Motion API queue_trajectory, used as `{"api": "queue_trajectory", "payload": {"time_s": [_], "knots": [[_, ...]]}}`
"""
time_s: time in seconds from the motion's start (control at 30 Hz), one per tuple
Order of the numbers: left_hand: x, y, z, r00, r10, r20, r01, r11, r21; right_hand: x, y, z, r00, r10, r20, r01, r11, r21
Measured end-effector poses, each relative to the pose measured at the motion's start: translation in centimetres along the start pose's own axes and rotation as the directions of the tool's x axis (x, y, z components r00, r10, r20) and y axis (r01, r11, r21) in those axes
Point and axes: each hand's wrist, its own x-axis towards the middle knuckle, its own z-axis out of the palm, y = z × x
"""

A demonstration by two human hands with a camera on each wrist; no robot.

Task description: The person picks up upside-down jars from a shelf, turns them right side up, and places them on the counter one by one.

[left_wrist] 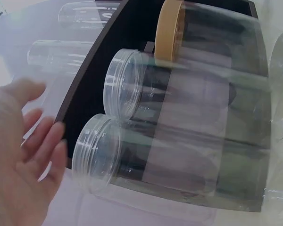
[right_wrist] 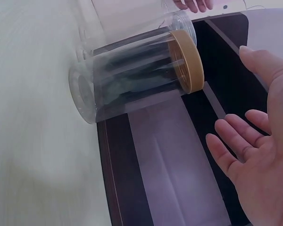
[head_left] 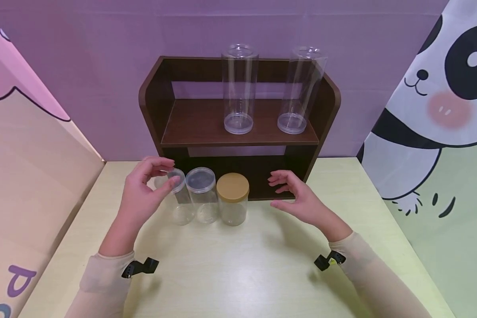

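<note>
Three clear jars stand in a row on the table before the shelf. The left jar (head_left: 181,207) and the middle jar (head_left: 205,203) have clear lids; the right jar (head_left: 233,207) wears a tan lid (left_wrist: 169,30). My left hand (head_left: 147,190) hovers by the left jar's lid (left_wrist: 96,150), thumb and fingers apart, overlapping that lid in the head view. To the right of the tan-lidded jar, my right hand (head_left: 298,198) is held over the table in front of the shelf, fingers loosely bent with nothing between them.
A dark brown two-tier shelf (head_left: 198,121) stands at the table's back against a purple backdrop. Its upper tier carries two tall clear cylinders, one near the middle (head_left: 239,92) and one at the right (head_left: 300,92). Printed panels flank the pale wooden table (head_left: 230,274).
</note>
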Motion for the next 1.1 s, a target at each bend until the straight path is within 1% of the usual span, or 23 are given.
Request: {"api": "queue_trajectory", "payload": {"time_s": [0.07, 0.17, 0.23, 0.3, 0.4, 0.47, 0.6, 0.77, 0.93, 1.1], "knots": [[0.5, -0.1, -0.2, 0.996, 0.012, -0.091, -0.011, 1.0, 0.021, -0.1, 0.0, 0.1, 1.0, 0.001, 0.001, -0.001, 1.0, -0.007], [1.6, -0.3, -0.6, 0.977, 0.046, -0.209, -0.037, 0.998, 0.047, -0.1, -0.1, 0.2, 1.0, 0.0, 0.005, 0.0, 1.0, -0.024], [2.4, -0.5, -0.8, 0.963, 0.067, -0.261, -0.047, 0.996, 0.081, -0.1, -0.2, 0.2, 1.0, -0.001, 0.008, 0.001, 0.999, -0.034], [3.2, -0.8, -1.0, 0.953, 0.079, -0.293, -0.05, 0.993, 0.104, -0.1, -0.1, 0.1, 1.0, -0.006, 0.011, 0.007, 0.999, -0.043], [4.3, -1.1, -1.0, 0.949, 0.091, -0.302, -0.049, 0.988, 0.144, -0.2, 0.0, 0.1, 1.0, -0.01, 0.009, 0.01, 0.999, -0.05], [4.9, -1.2, -1.0, 0.95, 0.099, -0.297, -0.056, 0.987, 0.149, -0.3, 0.0, 0.1, 1.0, -0.01, 0.009, 0.01, 0.999, -0.051], [5.7, -1.2, -0.8, 0.949, 0.106, -0.298, -0.057, 0.984, 0.17, -0.3, 0.0, 0.1, 1.0, -0.013, 0.015, 0.014, 0.999, -0.049], [6.0, -0.8, -0.5, 0.939, 0.086, -0.333, -0.023, 0.982, 0.189, -0.4, 0.0, 0.2, 1.0, -0.011, 0.02, 0.012, 0.999, -0.05], [6.2, -0.8, -0.4, 0.932, 0.07, -0.355, -0.001, 0.981, 0.192, -0.4, 0.1, 0.1, 1.0, -0.009, 0.02, 0.01, 0.998, -0.059], [6.2, -0.8, -0.2, 0.931, 0.069, -0.358, 0.002, 0.981, 0.196, -0.1, -0.1, -0.1, 0.999, -0.047, -0.018, 0.046, 0.996, -0.071]]}}
